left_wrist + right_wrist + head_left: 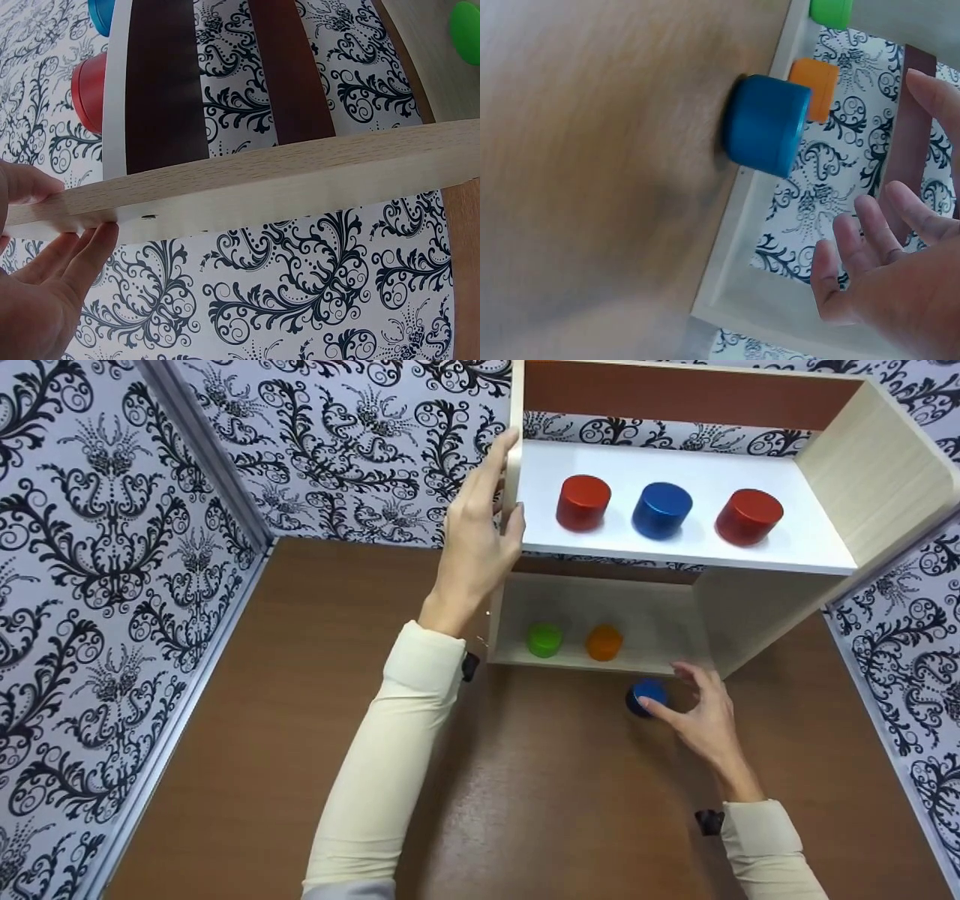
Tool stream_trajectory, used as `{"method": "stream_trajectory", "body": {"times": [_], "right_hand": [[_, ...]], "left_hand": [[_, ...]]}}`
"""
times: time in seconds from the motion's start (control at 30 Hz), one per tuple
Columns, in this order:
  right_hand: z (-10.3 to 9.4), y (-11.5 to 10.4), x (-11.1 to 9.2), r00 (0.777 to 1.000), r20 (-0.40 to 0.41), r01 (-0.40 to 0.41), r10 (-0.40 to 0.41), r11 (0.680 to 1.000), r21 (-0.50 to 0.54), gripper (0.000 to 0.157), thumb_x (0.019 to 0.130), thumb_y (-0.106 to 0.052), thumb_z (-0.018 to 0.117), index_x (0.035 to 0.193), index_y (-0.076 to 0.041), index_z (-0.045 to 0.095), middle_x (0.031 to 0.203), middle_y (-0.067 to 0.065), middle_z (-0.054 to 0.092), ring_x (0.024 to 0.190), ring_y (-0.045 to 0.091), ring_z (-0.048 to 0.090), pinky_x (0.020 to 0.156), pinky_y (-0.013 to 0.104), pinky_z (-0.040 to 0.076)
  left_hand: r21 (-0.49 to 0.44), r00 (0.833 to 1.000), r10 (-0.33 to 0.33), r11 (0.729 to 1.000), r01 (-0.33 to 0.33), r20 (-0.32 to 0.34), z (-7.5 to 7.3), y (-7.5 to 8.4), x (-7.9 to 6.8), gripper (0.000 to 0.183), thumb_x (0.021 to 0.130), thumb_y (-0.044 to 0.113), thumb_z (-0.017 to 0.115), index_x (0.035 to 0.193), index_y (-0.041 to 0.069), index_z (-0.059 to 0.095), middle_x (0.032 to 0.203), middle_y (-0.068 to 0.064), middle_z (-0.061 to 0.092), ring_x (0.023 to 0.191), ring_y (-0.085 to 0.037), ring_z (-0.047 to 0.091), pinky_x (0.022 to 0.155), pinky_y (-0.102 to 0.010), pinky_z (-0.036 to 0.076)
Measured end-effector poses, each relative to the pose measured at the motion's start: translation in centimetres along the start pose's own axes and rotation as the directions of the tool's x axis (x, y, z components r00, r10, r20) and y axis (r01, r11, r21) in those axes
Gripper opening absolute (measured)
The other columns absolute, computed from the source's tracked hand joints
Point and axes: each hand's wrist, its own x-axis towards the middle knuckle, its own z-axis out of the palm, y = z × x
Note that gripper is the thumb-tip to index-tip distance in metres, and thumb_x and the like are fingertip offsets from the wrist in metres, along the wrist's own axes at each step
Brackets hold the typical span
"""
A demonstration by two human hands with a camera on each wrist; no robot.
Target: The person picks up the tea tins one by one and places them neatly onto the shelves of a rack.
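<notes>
My left hand (476,532) grips the left side panel (300,169) of a small wooden shelf unit, thumb on one face and fingers on the other. On the brown table in front of the unit stands a blue cylinder (646,690), like a lidded can. My right hand (709,724) is beside it, fingers spread; in the head view the thumb overlaps the cylinder. The right wrist view shows a gap between this hand (900,262) and the blue cylinder (765,124). A green cylinder (544,640) and an orange cylinder (604,643) stand on the bottom shelf.
The white upper shelf (690,461) holds a red cylinder (583,502), a second blue cylinder (661,510) and another red cylinder (748,517) in a row. Patterned wall panels (112,585) border the brown table (300,660) at the left, back and right.
</notes>
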Motion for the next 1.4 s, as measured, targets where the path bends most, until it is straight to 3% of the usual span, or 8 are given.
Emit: {"method": "stream_trajectory", "body": {"times": [0.13,0.37,0.63,0.73,1.0,1.4], "right_hand": [[0.2,0.8,-0.2,1.0,0.028,-0.014,0.013,1.0,0.012,0.073,0.077,-0.023,0.09,0.137,0.002,0.056,0.124,0.022,0.053,0.117,0.038,0.049,0.096,0.054,0.044],[0.7,2.2,-0.4,0.994,0.086,-0.075,0.069,0.995,0.068,0.073,0.08,-0.023,0.089,0.14,0.0,0.054,0.129,0.019,0.055,0.115,0.032,0.053,0.095,0.033,0.049],[1.3,3.1,-0.5,0.981,0.138,-0.146,0.136,0.987,0.068,0.075,0.08,-0.025,0.088,0.14,0.001,0.052,0.127,0.022,0.055,0.113,0.035,0.055,0.092,0.019,0.047],[1.5,3.3,-0.6,0.977,0.155,-0.154,0.145,0.987,0.046,0.076,0.081,-0.027,0.088,0.141,0.001,0.051,0.128,0.023,0.055,0.113,0.036,0.055,0.093,0.024,0.048],[1.7,3.9,-0.7,0.964,0.206,-0.168,0.166,0.986,-0.008,0.084,0.081,-0.03,0.087,0.145,0.003,0.044,0.133,0.029,0.051,0.119,0.043,0.049,0.103,0.059,0.045],[1.8,4.1,-0.5,0.963,0.207,-0.169,0.172,0.985,-0.034,0.081,0.081,-0.035,0.087,0.144,-0.001,0.048,0.137,0.029,0.048,0.122,0.044,0.037,0.102,0.064,0.034]], "left_hand": [[0.004,1.0,-0.006,1.0,0.006,0.003,0.0,0.0,0.0,0.072,0.087,-0.012,0.064,0.153,0.005,0.042,0.127,-0.021,0.06,0.115,-0.026,0.059,0.097,-0.021,0.055],[-0.002,1.0,0.012,1.0,-0.012,-0.012,0.0,0.0,0.0,0.071,0.087,-0.012,0.064,0.152,0.005,0.043,0.135,-0.021,0.058,0.123,-0.024,0.057,0.104,-0.021,0.051],[0.0,1.0,0.013,1.0,-0.013,-0.009,0.0,0.0,0.1,0.071,0.087,-0.012,0.064,0.152,0.004,0.042,0.135,-0.022,0.058,0.123,-0.024,0.057,0.105,-0.021,0.049],[0.003,1.0,0.013,1.0,-0.013,-0.006,0.0,0.0,0.1,0.071,0.086,-0.012,0.064,0.152,0.003,0.042,0.137,-0.022,0.058,0.125,-0.024,0.056,0.108,-0.022,0.047],[0.003,1.0,0.023,1.0,-0.023,-0.011,0.0,-0.1,0.0,0.071,0.086,-0.012,0.063,0.152,0.002,0.041,0.137,-0.022,0.057,0.125,-0.025,0.056,0.109,-0.022,0.047],[-0.003,0.999,0.03,1.0,-0.03,-0.015,0.1,-0.1,-0.1,0.07,0.087,-0.012,0.063,0.152,0.003,0.042,0.132,-0.022,0.059,0.12,-0.024,0.058,0.103,-0.019,0.05]]}}
